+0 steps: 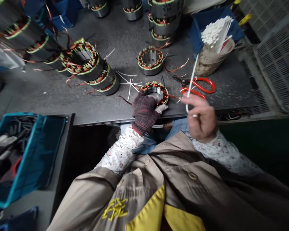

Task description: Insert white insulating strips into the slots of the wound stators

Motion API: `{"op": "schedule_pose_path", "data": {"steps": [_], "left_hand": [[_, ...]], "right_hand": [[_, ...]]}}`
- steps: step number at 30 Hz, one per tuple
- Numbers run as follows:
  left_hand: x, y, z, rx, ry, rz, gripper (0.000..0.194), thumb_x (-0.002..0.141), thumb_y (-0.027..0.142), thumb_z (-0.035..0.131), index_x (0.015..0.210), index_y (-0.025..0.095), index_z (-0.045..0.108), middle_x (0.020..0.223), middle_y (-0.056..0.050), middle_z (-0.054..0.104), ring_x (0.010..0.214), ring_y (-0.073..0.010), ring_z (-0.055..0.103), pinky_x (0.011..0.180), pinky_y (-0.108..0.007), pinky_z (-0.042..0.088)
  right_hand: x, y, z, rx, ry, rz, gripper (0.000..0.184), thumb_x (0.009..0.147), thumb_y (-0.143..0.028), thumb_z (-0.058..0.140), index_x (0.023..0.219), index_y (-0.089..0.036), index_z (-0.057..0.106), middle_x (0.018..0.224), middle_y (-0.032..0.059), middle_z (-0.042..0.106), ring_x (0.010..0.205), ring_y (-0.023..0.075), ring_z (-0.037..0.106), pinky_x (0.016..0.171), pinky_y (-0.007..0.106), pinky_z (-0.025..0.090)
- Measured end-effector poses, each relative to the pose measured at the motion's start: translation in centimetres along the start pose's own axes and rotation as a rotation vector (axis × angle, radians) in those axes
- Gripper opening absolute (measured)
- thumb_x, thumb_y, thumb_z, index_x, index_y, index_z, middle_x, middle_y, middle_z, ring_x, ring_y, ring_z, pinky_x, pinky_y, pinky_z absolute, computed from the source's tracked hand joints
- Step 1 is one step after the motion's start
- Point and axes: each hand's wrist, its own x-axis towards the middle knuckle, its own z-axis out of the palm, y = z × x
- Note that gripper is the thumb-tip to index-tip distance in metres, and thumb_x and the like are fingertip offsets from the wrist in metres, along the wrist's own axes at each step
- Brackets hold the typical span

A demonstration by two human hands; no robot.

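Note:
My left hand (145,112), in a dark knitted glove with white wrapping at the thumb, grips the near-left rim of a small motor stator (165,91) with copper windings. Its fingers partly hide the ring. My bare right hand (202,117) is raised to the right of that stator, a white cable tie (192,78) pinched in its fingers; the tie stands up and its lower end curls by the thumb. Red-handled cutters (208,84) lie just beyond this hand. Several loose white ties (128,83) lie left of the stator, and another wound stator (150,62) sits behind it.
Stacked stators (108,78) stand on the left, with more (166,16) at the back. A worn tub (207,61) of white ties stands right, before a blue bin (197,24). A teal crate (31,157) with metal pieces and gloves sits lower left. The bench's front edge (106,122) runs near my body.

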Motion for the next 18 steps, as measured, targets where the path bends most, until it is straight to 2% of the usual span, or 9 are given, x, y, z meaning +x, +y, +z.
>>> {"op": "schedule_pose_path", "data": {"steps": [2, 5, 8, 13, 18], "left_hand": [[-0.3, 0.4, 0.0, 0.017, 0.029, 0.036, 0.027, 0.094, 0.047, 0.071, 0.098, 0.021, 0.075, 0.101, -0.003, 0.080, 0.100, -0.0234, 0.074, 0.105, -0.045, 0.054], [-0.7, 0.5, -0.1, 0.065, 0.059, 0.166, 0.023, 0.101, 0.042, 0.060, 0.101, 0.022, 0.071, 0.108, -0.004, 0.079, 0.101, -0.0233, 0.073, 0.113, -0.051, 0.050], [-0.9, -0.3, -0.2, 0.035, 0.058, 0.246, 0.027, 0.102, 0.047, 0.057, 0.111, 0.023, 0.067, 0.113, -0.005, 0.078, 0.106, -0.0226, 0.073, 0.119, -0.054, 0.045], [-1.2, -1.5, -0.1, 0.049, -0.012, 0.225, 0.061, 0.100, 0.056, 0.058, 0.143, 0.012, 0.050, 0.116, -0.012, 0.077, 0.107, -0.0246, 0.074, 0.120, -0.048, 0.047], [-1.4, -1.2, 0.1, 0.008, -0.033, 0.178, 0.069, 0.099, 0.056, 0.061, 0.150, 0.014, 0.043, 0.131, -0.017, 0.070, 0.133, -0.0322, 0.063, 0.120, -0.049, 0.046]], "right_hand": [[-1.2, -0.3, 0.5, 0.009, -0.036, -0.031, 0.008, 0.098, -0.025, 0.052, 0.095, -0.024, 0.060, 0.112, 0.0083, 0.077, 0.114, 0.0286, 0.073, 0.095, 0.052, 0.060], [-2.3, -0.2, 0.7, -0.003, -0.054, -0.019, 0.009, 0.096, -0.022, 0.054, 0.093, -0.025, 0.062, 0.095, 0.0065, 0.078, 0.093, 0.0251, 0.075, 0.080, 0.045, 0.061], [-2.9, -0.2, 0.5, 0.019, -0.090, 0.045, 0.013, 0.095, -0.020, 0.053, 0.088, -0.024, 0.063, 0.080, 0.0040, 0.074, 0.077, 0.0219, 0.071, 0.071, 0.040, 0.060], [-3.3, -0.2, -0.6, 0.019, -0.182, 0.112, 0.019, 0.094, -0.017, 0.051, 0.079, -0.024, 0.060, 0.066, 0.0014, 0.066, 0.062, 0.0183, 0.064, 0.060, 0.033, 0.055], [-3.1, 0.1, -1.0, -0.036, -0.218, 0.186, 0.022, 0.095, -0.017, 0.051, 0.075, -0.024, 0.058, 0.065, 0.0007, 0.065, 0.061, 0.0167, 0.063, 0.061, 0.031, 0.052]]}}
